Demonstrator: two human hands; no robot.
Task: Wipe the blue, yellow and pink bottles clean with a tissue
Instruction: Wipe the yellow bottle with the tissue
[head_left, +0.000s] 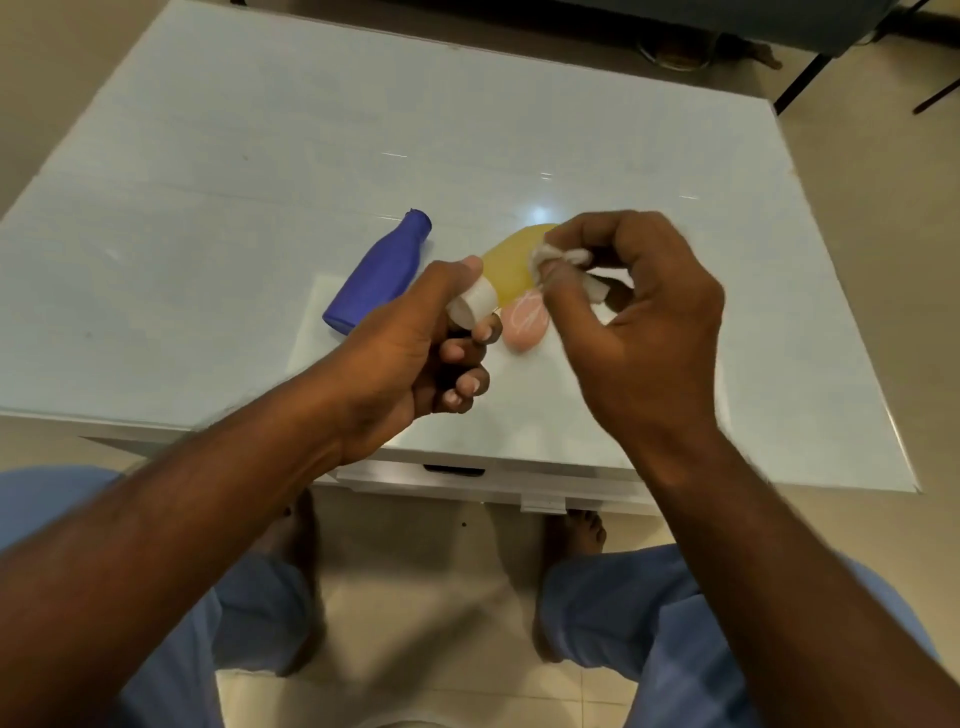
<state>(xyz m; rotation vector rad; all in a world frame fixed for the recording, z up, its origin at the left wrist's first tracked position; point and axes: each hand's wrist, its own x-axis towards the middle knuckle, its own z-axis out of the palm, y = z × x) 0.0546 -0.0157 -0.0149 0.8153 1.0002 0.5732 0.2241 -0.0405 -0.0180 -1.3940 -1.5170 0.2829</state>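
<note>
Looking down past blue trousers (649, 649) and bare feet (576, 530) on a tiled floor (415, 597), the view reaches a pale glass-topped table (208, 156) with a drawer (467, 480) under its near edge. Above the near part of the table, the left hand (410, 353) grips the yellow bottle (511, 267) by its white cap (472, 306), thumb on top of the cap and the other fingers curled below it; the bottle is lifted clear of the surface, cap end toward the person, its body pointing away and to the right. The right hand (644, 322) pinches a crumpled white tissue (558, 260) between thumb and fingertips and presses it against the far end of the yellow bottle, with a loose tail of the tissue hanging under the fingers. Just below and behind the yellow bottle, the pink bottle (524, 325) lies on the table, partly hidden by both hands, on what looks like a flat white sheet (322, 312) spread near the middle of the near edge. To the left of the hands, the blue bottle (376, 275) lies on its side, uncapped, its base touching that sheet's left border and its open neck pointing toward the far edge. Beyond the table's far right corner stand dark chair legs (800, 83).
</note>
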